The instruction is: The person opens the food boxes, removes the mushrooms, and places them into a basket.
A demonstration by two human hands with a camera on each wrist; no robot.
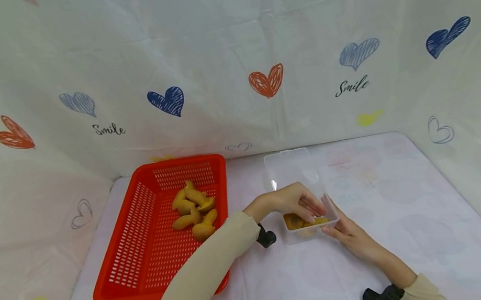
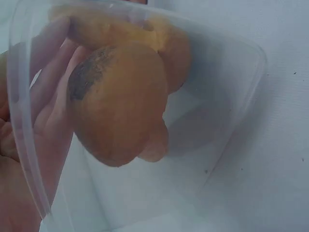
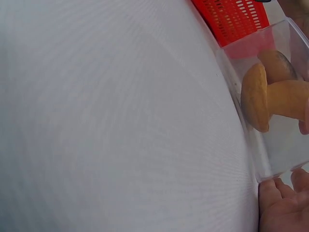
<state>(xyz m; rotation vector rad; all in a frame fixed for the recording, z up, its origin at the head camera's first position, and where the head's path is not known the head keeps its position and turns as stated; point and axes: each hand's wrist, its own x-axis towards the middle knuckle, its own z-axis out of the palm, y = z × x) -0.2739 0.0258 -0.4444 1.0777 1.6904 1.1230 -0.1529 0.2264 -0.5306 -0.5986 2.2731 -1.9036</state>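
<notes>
A clear plastic box (image 1: 334,219) stands on the table with its hinged lid (image 1: 288,166) raised behind it. Yellow-brown mushrooms (image 1: 294,221) lie inside; in the left wrist view one thick mushroom cap (image 2: 120,106) has a dark patch. My left hand (image 1: 295,200) reaches down into the box, its fingers around the stem of a mushroom (image 3: 287,99). At the box's right side my right hand (image 1: 353,240) grips the wall, thumb toward the front and fingers along the side.
To the left stands a red perforated basket (image 1: 127,232) with several more mushrooms (image 1: 203,228) in its right half. My left forearm crosses its front right corner. A white sheet printed with hearts hangs behind the table (image 1: 410,249).
</notes>
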